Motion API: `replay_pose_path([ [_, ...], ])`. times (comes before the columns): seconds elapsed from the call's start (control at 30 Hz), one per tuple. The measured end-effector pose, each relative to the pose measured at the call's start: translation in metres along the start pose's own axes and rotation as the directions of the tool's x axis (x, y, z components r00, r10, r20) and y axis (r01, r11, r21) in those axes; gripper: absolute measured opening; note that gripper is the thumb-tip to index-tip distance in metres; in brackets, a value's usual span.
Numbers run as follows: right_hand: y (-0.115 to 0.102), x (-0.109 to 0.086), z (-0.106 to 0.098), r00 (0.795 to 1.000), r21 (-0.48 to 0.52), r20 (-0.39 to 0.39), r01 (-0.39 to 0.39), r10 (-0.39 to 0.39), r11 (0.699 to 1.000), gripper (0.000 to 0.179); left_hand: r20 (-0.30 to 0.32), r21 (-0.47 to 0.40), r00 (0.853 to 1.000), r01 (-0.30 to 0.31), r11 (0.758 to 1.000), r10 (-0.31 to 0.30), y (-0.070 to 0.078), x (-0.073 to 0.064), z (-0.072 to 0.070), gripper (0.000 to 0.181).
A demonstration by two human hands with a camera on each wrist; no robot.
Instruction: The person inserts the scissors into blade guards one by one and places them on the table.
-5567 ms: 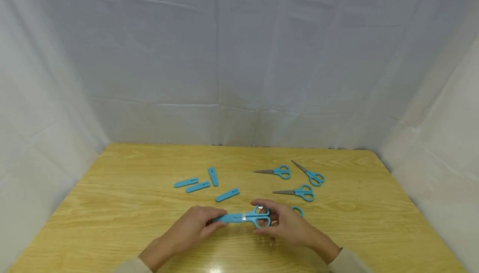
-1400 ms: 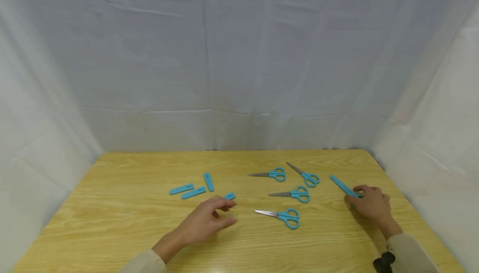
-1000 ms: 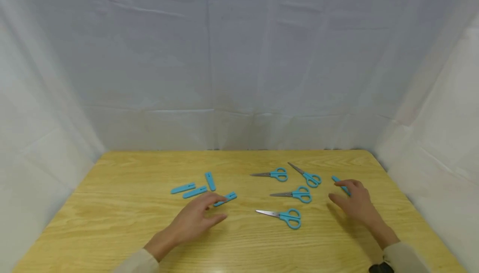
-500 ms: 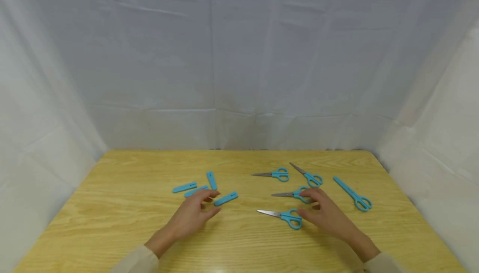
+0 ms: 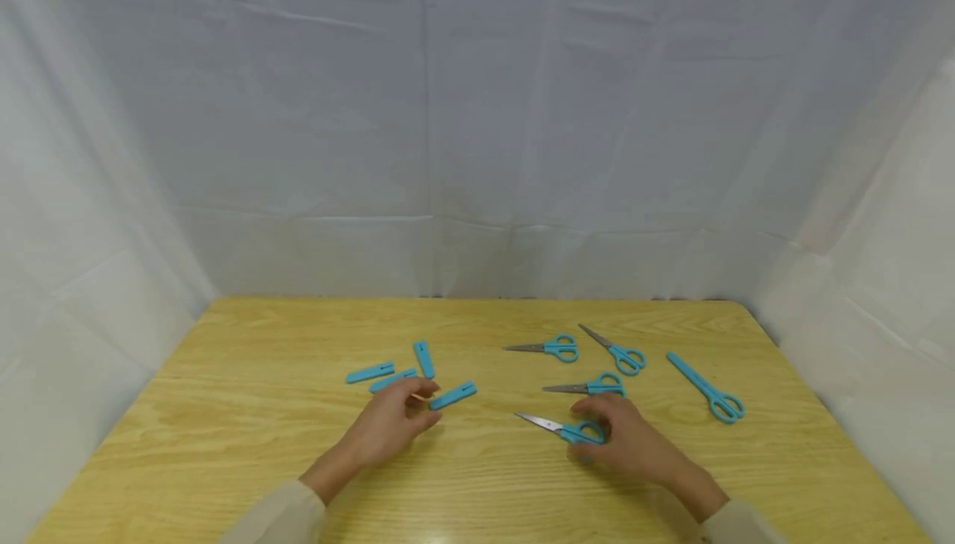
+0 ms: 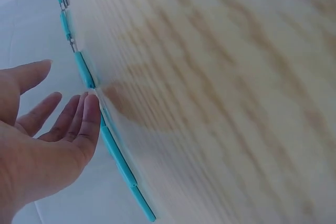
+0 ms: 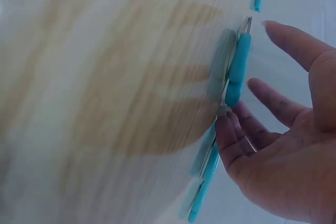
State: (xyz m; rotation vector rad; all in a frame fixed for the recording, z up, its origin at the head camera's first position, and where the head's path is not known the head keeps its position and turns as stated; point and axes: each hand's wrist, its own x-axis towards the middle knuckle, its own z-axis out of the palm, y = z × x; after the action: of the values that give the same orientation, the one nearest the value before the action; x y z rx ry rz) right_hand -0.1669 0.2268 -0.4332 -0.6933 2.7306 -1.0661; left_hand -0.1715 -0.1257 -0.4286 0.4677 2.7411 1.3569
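Note:
My right hand (image 5: 627, 440) is over the handles of the nearest blue-handled scissors (image 5: 550, 425), whose blades point left. Its fingers are spread about the handle; in the right wrist view the thumb stands off the scissors handle (image 7: 239, 69), and the lower fingertips are down at the table. My left hand (image 5: 388, 424) hovers with parted, loosely bent fingers just left of a blue blade cover (image 5: 453, 395), and holds nothing. It partly hides another blade cover (image 5: 391, 380). Two more covers, one slanted (image 5: 369, 372) and one upright (image 5: 424, 359), lie behind it.
Uncovered scissors lie behind the right hand: one middle pair (image 5: 574, 389), one back pair (image 5: 548, 347) and one slanted pair (image 5: 615, 352). Covered scissors (image 5: 705, 388) lie at the right. White cloth (image 5: 477, 154) surrounds the wooden table (image 5: 261, 411) at back and sides.
The scissors joined with a cover earlier now lie at the right, released. My right hand has come left to the nearest scissors, which have turned slightly. My left hand has drawn back a little.

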Motion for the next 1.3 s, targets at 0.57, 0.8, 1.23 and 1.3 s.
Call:
replay_pose_path([
  [0.57, -0.012, 0.003, 0.009, 0.996, -0.142, -0.041, -0.088, 0.083, 0.986, 0.032, -0.023, 0.115, 0.998, 0.066, 0.991, -0.064, -0.002, 0.011, 0.008, 0.031],
  [0.8, -0.014, 0.006, 0.01, 0.993, -0.175, -0.036, -0.121, 0.117, 0.977, 0.024, -0.045, 0.179, 0.998, 0.054, 0.982, -0.047, -0.003, 0.018, 0.012, 0.03],
  [1.23, -0.019, 0.008, 0.011, 0.99, -0.212, -0.08, -0.129, 0.115, 0.969, 0.021, -0.015, 0.303, 1.0, 0.009, 0.953, -0.004, -0.002, 0.023, 0.012, 0.02],
  [1.3, -0.019, 0.008, 0.012, 0.991, -0.228, -0.089, -0.12, 0.102, 0.966, 0.021, -0.012, 0.323, 1.0, 0.003, 0.946, 0.001, -0.002, 0.024, 0.012, 0.018],
])
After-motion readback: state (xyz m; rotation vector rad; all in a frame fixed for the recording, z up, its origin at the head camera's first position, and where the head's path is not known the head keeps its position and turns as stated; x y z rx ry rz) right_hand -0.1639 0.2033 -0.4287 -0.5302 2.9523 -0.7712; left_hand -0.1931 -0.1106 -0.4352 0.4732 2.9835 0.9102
